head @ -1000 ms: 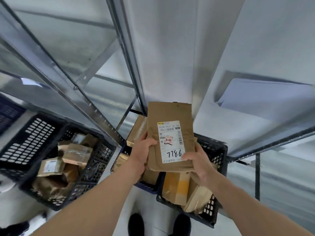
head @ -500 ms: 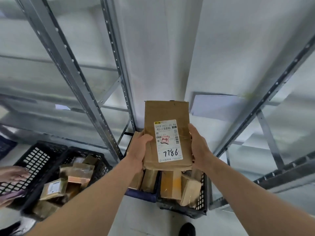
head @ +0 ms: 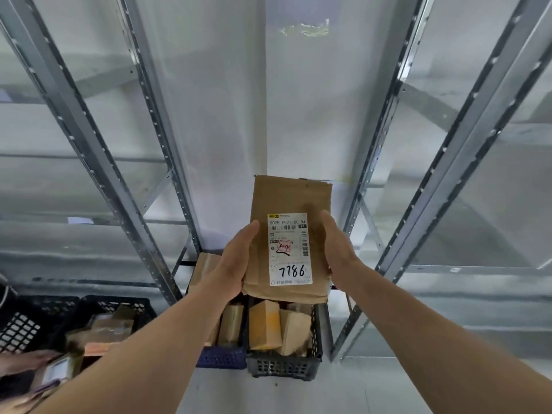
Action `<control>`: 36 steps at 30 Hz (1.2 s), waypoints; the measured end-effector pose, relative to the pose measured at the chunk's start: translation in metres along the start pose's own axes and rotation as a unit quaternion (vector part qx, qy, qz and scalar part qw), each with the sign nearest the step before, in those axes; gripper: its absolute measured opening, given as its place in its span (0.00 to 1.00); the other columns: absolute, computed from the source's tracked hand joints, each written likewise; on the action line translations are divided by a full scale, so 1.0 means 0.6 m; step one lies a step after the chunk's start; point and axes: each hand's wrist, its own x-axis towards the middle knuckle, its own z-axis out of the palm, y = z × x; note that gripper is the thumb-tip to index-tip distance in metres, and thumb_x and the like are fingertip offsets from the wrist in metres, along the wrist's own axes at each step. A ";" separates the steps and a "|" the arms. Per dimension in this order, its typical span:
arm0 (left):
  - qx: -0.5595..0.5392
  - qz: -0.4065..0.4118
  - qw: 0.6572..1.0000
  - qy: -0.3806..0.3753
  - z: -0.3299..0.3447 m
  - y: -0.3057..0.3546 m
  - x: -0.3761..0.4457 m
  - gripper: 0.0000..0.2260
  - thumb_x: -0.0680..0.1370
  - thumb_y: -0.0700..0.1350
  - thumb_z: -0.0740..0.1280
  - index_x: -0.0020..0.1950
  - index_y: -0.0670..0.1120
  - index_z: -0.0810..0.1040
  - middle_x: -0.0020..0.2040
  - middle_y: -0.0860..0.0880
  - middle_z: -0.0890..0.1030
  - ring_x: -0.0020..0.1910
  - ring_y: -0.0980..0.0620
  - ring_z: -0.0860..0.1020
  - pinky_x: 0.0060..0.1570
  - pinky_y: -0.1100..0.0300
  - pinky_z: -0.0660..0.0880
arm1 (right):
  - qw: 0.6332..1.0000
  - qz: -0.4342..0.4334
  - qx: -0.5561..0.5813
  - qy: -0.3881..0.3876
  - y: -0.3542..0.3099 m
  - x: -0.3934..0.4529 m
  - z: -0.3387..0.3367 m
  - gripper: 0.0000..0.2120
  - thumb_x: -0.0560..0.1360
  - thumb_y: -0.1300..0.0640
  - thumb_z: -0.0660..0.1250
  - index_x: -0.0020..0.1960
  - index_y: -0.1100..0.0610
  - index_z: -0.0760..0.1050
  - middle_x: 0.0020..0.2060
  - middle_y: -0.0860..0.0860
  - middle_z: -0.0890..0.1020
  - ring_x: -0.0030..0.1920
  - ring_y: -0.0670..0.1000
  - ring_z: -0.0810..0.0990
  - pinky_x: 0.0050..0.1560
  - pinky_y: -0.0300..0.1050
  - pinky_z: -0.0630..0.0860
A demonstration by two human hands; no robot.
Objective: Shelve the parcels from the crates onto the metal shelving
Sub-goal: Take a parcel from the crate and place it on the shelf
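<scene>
Metal shelving (head: 89, 138) ahead; left hand (head: 236, 261) & right hand (head: 337, 249), arms outstretched, grip brown parcel (head: 291, 198) upright.

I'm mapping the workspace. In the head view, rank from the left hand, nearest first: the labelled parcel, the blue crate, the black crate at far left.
1. Labelled parcel: gripped by the left hand.
2. Blue crate: just below that hand.
3. Black crate: far left, by the floor.

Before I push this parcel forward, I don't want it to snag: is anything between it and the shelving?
Nothing visible blocks it. The brown parcel, gripped by the left hand and right hand, faces the open gap between the metal uprights; no shelf there holds anything that shows.
</scene>
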 end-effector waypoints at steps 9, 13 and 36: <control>0.032 0.065 0.997 -0.029 0.129 -0.029 -0.103 0.37 0.68 0.71 0.62 0.70 0.50 0.72 0.55 0.46 0.85 0.53 0.43 0.84 0.56 0.40 0.79 | 0.998 -0.030 0.009 0.054 0.006 -0.116 -0.142 0.28 0.78 0.33 0.55 0.52 0.55 0.81 0.44 0.54 0.87 0.46 0.57 0.86 0.54 0.57 0.81; 0.061 0.077 0.993 -0.068 0.183 -0.030 -0.137 0.39 0.66 0.73 0.61 0.69 0.49 0.71 0.55 0.46 0.85 0.55 0.43 0.83 0.59 0.39 0.77 | 0.995 -0.035 0.022 0.089 0.014 -0.155 -0.200 0.37 0.66 0.25 0.56 0.58 0.53 0.79 0.47 0.52 0.87 0.49 0.56 0.85 0.57 0.60 0.80; 0.163 0.125 0.904 -0.375 0.516 -0.013 -0.204 0.44 0.60 0.83 0.59 0.66 0.55 0.76 0.59 0.50 0.83 0.63 0.46 0.78 0.66 0.38 0.68 | 0.900 -0.097 0.075 0.418 0.007 -0.360 -0.490 0.28 0.73 0.32 0.58 0.54 0.55 0.80 0.47 0.55 0.86 0.50 0.57 0.84 0.56 0.58 0.80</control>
